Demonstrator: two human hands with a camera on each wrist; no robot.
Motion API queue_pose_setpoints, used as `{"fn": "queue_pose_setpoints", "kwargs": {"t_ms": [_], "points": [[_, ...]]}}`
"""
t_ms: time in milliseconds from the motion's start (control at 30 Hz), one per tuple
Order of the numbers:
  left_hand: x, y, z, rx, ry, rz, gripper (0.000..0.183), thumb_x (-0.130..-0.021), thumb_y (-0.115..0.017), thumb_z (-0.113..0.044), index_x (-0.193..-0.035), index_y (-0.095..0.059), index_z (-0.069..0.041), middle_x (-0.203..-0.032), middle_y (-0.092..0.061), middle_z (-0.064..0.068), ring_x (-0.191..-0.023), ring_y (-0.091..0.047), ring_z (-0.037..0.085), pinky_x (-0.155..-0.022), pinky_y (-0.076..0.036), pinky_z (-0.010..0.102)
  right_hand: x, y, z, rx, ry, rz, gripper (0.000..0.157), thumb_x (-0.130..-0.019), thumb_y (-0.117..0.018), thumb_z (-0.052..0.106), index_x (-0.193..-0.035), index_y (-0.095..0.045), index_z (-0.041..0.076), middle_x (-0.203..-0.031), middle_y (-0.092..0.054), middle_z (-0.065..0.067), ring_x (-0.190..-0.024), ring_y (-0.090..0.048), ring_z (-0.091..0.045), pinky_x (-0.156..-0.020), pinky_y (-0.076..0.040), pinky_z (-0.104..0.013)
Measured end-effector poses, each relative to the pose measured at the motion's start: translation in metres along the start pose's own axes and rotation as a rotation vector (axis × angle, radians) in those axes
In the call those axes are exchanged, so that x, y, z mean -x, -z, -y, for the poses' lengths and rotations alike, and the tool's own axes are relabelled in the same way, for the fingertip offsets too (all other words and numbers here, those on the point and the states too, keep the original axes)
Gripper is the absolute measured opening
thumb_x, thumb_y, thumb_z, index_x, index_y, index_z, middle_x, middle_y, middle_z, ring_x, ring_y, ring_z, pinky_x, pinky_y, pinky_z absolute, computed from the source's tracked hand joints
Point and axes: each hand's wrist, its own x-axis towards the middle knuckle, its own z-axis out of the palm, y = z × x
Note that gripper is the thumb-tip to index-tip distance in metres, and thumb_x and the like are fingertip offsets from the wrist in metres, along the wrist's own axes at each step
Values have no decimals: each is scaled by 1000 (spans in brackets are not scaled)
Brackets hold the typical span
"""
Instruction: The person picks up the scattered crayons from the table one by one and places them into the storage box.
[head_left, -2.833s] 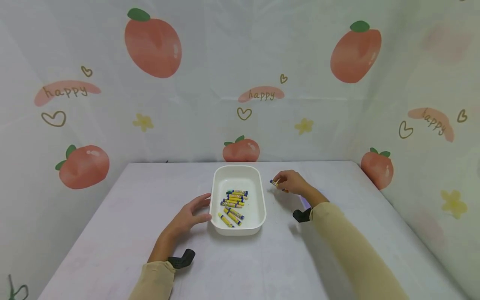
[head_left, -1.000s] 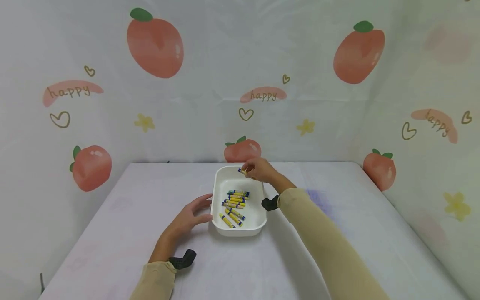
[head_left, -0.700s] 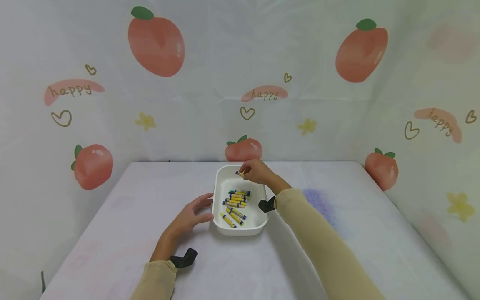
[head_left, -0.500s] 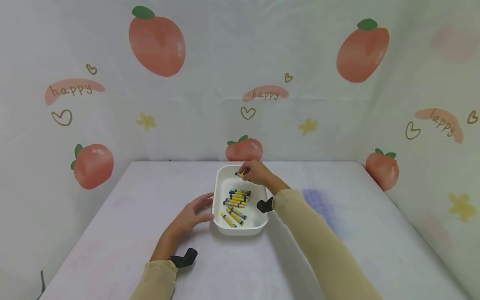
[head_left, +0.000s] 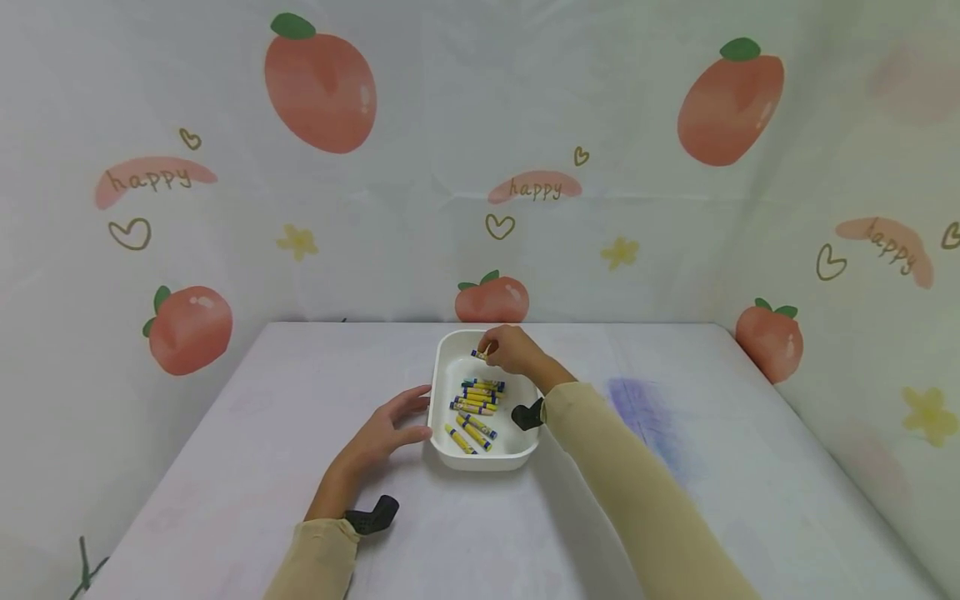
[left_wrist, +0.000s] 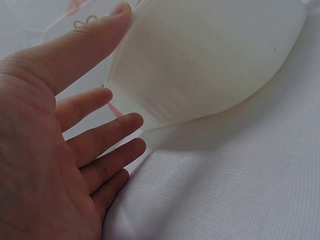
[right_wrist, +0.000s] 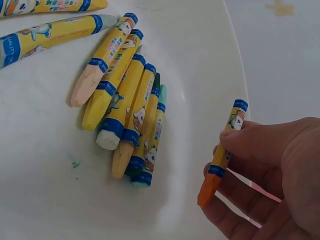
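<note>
A white tray [head_left: 483,462] holds several crayons [head_left: 480,396] in yellow and blue wrappers. My left hand [head_left: 384,429] is at its left side, thumb and fingers extended; in the left wrist view the thumb is right at the tray's rim, and the fingers are spread beside its outer wall. Over the far part of the tray, my right hand [head_left: 516,348] pinches an orange crayon [right_wrist: 218,162] between thumb and fingers. The orange tip points down in the right wrist view, to one side of the row of crayons [right_wrist: 130,95].
The tray stands on a white cloth-covered table [head_left: 315,367]. A purple-blue stain [head_left: 645,417] marks the cloth to the right, by the right sleeve [head_left: 622,458]. Behind rises a white backdrop [head_left: 420,108] printed with fruit. Black straps [head_left: 373,517] sit on both wrists.
My right hand has carried the crayon from the table right of the tray leftward over its far end, then slightly lower. The left hand has stayed at the tray's side.
</note>
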Motion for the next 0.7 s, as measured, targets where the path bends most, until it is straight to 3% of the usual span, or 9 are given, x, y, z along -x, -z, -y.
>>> {"fn": "queue_pose_setpoints", "kwargs": {"t_ms": [333, 700], "points": [[0, -4, -1, -26, 12, -17, 71, -88, -71, -15, -149, -37, -10, -142, -49, 19, -136, -36, 39, -108, -22, 65, 0, -1, -1, 16, -3, 7, 16, -89, -66, 1, -104, -70, 6, -92, -65, -3, -88, -59, -19, -78, -52, -31], [1, 0, 1, -14, -4, 0, 72, -85, -75, -28, -148, -41, -19, -141, -51, 12, -136, -38, 33, -108, -23, 63, 12, 7, -9, -5, 71, -58, 18, -90, -67, 5, -108, -69, 5, -94, -66, 0, -92, -60, -17, -84, -50, -33]]}}
